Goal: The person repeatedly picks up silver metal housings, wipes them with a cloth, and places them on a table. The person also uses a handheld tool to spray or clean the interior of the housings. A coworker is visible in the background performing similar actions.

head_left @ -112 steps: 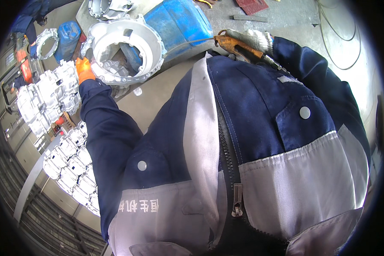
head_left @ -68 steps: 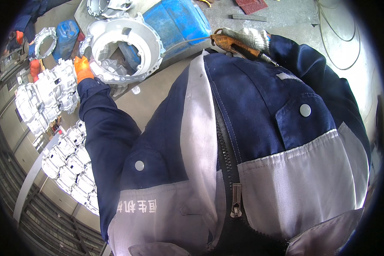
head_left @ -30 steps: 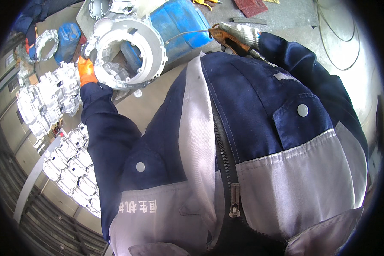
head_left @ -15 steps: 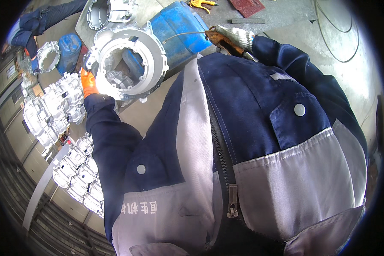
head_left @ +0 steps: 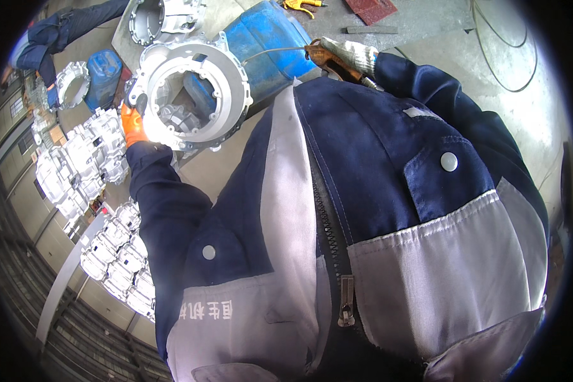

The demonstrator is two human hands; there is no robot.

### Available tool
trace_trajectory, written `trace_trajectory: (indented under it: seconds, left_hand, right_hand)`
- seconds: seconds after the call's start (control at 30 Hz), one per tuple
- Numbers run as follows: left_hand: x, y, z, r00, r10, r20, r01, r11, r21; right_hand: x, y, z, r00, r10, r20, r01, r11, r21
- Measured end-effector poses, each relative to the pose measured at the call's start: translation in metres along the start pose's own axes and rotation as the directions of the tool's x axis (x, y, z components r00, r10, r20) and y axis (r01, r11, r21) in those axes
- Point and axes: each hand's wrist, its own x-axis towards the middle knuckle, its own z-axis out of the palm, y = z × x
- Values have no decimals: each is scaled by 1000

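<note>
A big round silver metal housing [head_left: 233, 89], open through its middle, lies at the upper left of centre. My left hand [head_left: 134, 122], in an orange and dark glove, is closed on the left rim of this casting. Off to the right, my right hand [head_left: 358, 56] wears a whitish knit glove and grips a worn, rust-brown air blow gun [head_left: 330, 62]. The gun's long thin nozzle reaches left, its tip close to the housing's right edge. Through the ring's opening, a silver part and something blue show below.
A blue plastic drum [head_left: 270, 41] lies beyond the housing, with another blue container [head_left: 103, 76] farther left. Several silver castings [head_left: 86, 159] stand at left. A yellow air gun [head_left: 302, 7] and a dark flat bar [head_left: 370, 30] lie ahead. Another person's sleeve [head_left: 41, 54] is at upper left, beside a metal ring [head_left: 73, 86].
</note>
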Motion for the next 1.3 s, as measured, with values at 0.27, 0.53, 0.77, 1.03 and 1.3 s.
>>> trace_trajectory:
  seconds: [0.27, 0.53, 0.77, 1.03, 1.3]
  left_hand:
    - [1, 0, -4, 1000, 3, 10, -3, 1000, -6]
    - [-2, 1, -3, 1000, 6, 18, -6, 1000, 4]
    - [-4, 2, -2, 1000, 8, 26, -8, 1000, 13]
    - [0, -5, 0, 998, 32, 55, -34, 999, 33]
    - [-3, -9, 2, 993, 73, 90, -81, 993, 83]
  right_hand:
    - [5, 10, -5, 995, 94, 17, -95, 948, 303]
    - [-2, -6, 6, 995, 95, 44, -102, 972, 212]
    - [7, 5, -1, 998, 49, 33, -55, 980, 193]
    - [-14, -30, 16, 998, -21, -60, 31, 985, 170]
    - [-32, -81, 29, 967, 24, -254, -81, 973, -217]
